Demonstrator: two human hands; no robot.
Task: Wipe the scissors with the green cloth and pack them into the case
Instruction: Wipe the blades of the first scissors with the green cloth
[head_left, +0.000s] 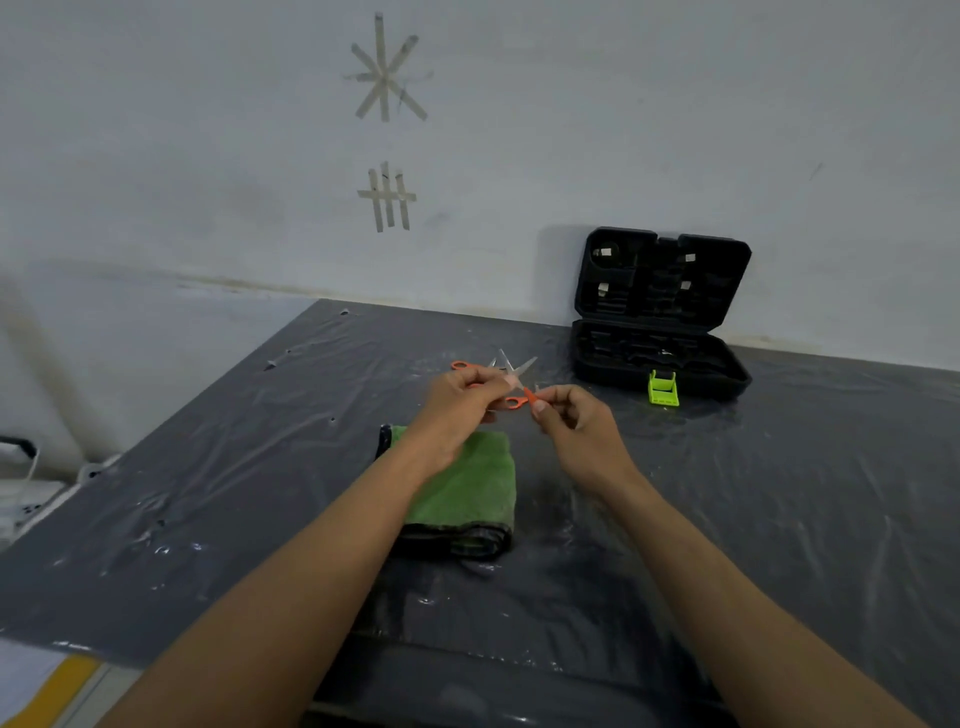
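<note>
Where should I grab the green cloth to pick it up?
Probably pinch the green cloth at its thick folded near edge, coming from above on its right side: it lies flat on the table, and the left forearm crosses its left part.

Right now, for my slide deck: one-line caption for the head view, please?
Left hand and right hand hold orange-handled scissors near the green cloth; the case stands open beyond.
</note>
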